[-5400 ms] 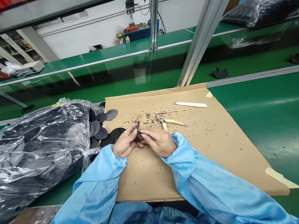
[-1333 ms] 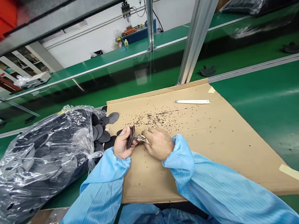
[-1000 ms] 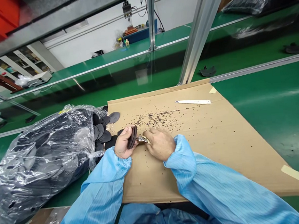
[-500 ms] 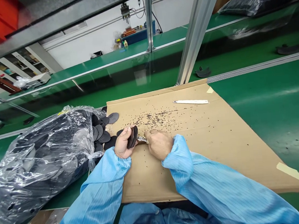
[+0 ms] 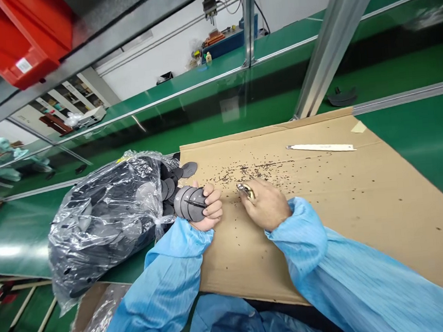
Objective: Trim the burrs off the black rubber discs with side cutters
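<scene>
My left hand (image 5: 212, 206) is closed around a few overlapping black round discs (image 5: 186, 202), their flat faces turned up towards me. A thin dark slot or strip crosses the nearest disc. To the right, my right hand (image 5: 268, 204) grips small metal nippers (image 5: 246, 190); their shiny head pokes out past the fingers and most of the tool is hidden in the palm. The nippers are apart from the discs. Beneath both hands lies a cardboard sheet (image 5: 253, 266), with many tiny black scraps (image 5: 259, 172) scattered beyond the hands.
A clear plastic bag (image 5: 103, 228) full of black discs lies at the left, with loose discs (image 5: 189, 169) spilling from its mouth. A white-handled craft knife (image 5: 321, 148) rests at the back right of the cardboard. Behind it rises a metal frame post (image 5: 331, 48). A red bin (image 5: 24, 43) hangs upper left.
The discs, edge-on before, are now fanned with their faces up in my left hand. My right hand has drawn the nippers away from them to the right. The view has swung left.
</scene>
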`<state>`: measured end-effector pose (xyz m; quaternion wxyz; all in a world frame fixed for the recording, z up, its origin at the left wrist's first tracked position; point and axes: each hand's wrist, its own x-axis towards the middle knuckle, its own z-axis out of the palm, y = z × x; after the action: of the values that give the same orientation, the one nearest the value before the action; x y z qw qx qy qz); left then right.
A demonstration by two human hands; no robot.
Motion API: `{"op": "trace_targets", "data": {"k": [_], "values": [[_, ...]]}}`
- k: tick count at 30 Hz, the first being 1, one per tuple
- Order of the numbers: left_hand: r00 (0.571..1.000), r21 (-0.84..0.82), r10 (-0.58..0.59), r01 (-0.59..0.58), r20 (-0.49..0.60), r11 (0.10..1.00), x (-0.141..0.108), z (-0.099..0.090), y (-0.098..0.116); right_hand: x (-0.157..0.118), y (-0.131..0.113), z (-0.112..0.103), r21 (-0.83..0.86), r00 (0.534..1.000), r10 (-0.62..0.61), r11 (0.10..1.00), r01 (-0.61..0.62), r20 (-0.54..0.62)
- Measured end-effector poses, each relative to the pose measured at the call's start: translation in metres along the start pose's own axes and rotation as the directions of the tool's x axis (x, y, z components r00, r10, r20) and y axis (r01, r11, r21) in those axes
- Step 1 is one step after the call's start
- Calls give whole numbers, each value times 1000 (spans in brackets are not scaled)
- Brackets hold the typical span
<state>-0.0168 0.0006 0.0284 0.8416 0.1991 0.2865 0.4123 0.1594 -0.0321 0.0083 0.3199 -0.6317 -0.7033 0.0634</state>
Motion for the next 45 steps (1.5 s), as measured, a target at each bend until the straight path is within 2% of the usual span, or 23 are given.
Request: {"op": "trace_targets", "data": {"k": [12,16,22,29,34,40,45], "values": [[999,9,-40,40,17,999,-2,5,3,0,3,2,10,997,8,1000,-7,-73],[997,19,-49,48,61,999,2,1,0,0,1,1,-34,995,-48,998,45,-86],[993,22,-29,26,112,999,8,-3,-5,-7,-12,-5,-143,983,-185,972,185,13],[993,69,-12,4,115,998,13,-9,-9,-8,-22,-10,-171,974,-141,970,171,178],[989,121,4,-22,150,992,15,-13,-12,-9,-22,-11,-184,969,-140,967,178,204],[984,278,178,-163,-29,947,14,-4,-18,-10,-27,-16,-219,957,-160,952,215,241],[970,316,227,-190,-83,929,12,4,-18,-11,-28,-15,-236,948,-153,946,222,278]]}}
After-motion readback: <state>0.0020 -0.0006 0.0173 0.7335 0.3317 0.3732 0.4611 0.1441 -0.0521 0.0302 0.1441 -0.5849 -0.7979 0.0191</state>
